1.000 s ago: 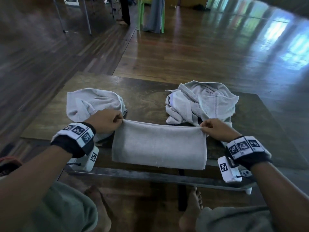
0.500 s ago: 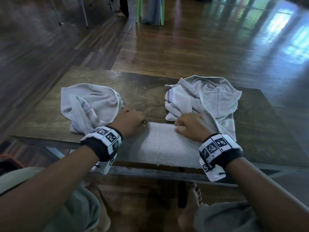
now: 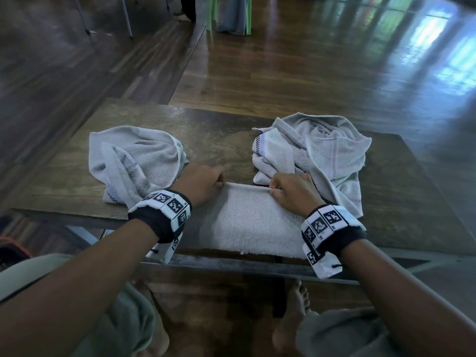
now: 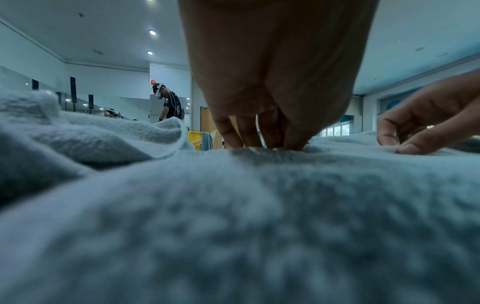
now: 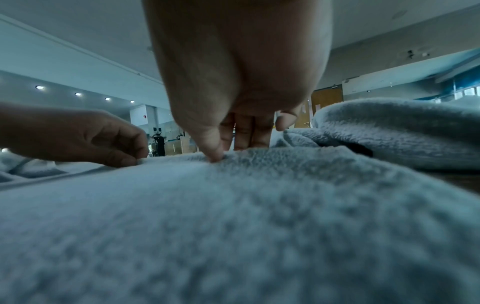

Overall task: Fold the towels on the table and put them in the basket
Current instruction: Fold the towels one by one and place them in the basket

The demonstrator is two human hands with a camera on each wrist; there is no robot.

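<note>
A grey towel [image 3: 247, 220], folded to a narrow rectangle, lies flat at the front edge of the wooden table [image 3: 219, 135]. My left hand [image 3: 208, 180] grips its far left corner, with fingers and thumb pinched down into the pile [image 4: 262, 142]. My right hand [image 3: 286, 189] pinches the far edge a little right of the middle, thumb pressed onto the cloth [image 5: 221, 156]. Two crumpled grey towels lie beyond: one behind my left wrist [image 3: 134, 158], one behind my right hand [image 3: 324, 153]. No basket is clearly in the head view.
A red-rimmed dark object [image 3: 10, 244] shows at the left edge, below table height. My bare feet [image 3: 293, 313] are under the table's metal front rail [image 3: 231, 265]. Chair and table legs [image 3: 229, 14] stand far back on the wooden floor. A yellow crate [image 4: 194, 139] stands in the distance.
One second ago my hands held the towel's top corners wide apart, with the cloth hanging at the table's front. It now lies flat on the table, and my hands are closer together.
</note>
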